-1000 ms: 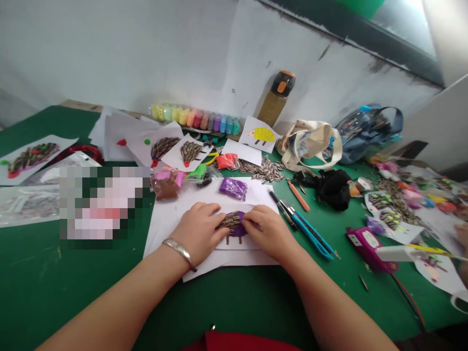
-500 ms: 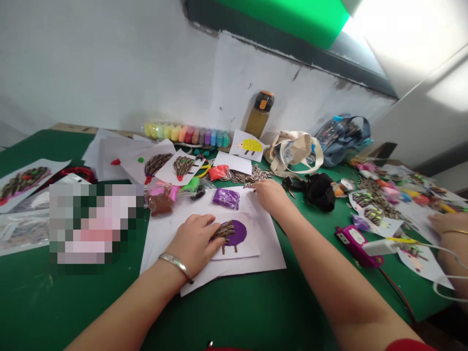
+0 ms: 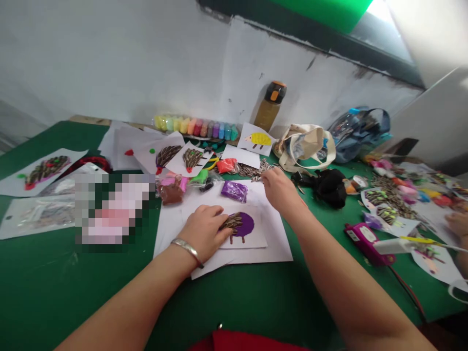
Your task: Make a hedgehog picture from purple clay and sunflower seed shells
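My left hand (image 3: 207,230) lies flat with its fingers spread on a white sheet, beside a purple clay shape (image 3: 246,225) that has striped seeds on its left part and two brown legs. A silver bangle circles that wrist. My right hand (image 3: 278,189) reaches further back, its fingertips drawn together at the edge of a pile of striped seeds (image 3: 252,169); whatever is between them is too small to make out. A packet of purple clay (image 3: 234,191) lies between the hands, on the white paper.
Clay packets (image 3: 171,189) and seed pictures (image 3: 193,159) lie at the back left. Behind are a bottle (image 3: 269,105), a cloth bag (image 3: 305,146) and a yellow picture (image 3: 258,140). A black item (image 3: 329,187) and magenta device (image 3: 369,243) are at right, near another person's hand (image 3: 458,224).
The view has shifted, so the table's contents appear further right. My left hand stays on the sheet, and my right hand is still at the seed pile with its fingertips together.
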Available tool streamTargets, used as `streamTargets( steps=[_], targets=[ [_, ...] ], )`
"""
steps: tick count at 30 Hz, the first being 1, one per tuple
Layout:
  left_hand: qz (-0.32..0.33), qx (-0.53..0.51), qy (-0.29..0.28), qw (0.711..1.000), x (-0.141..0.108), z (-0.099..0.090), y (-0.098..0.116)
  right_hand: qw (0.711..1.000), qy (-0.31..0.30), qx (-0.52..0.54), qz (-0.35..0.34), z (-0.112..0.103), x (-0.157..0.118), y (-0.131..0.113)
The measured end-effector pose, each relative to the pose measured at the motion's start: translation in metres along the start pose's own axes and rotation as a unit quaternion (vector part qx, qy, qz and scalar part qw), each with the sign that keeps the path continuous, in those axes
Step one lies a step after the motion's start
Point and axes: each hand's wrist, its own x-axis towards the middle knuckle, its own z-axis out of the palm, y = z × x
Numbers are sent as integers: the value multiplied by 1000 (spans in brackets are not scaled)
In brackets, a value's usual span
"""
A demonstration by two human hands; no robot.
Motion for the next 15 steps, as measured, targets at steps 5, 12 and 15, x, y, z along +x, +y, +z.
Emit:
streamTargets(
  steps=[5,12,15],
  targets=[
    [-6,17,-19,1000,1,-1,1,937,15,343,71,-4,-64,-20],
    [10,27,-17,999,2,-1,0,899,-31,434,56,6,-104,-42],
    [25,28,-14,999,2,-1,0,926,3,377,-7,12,-103,-44]
  ],
)
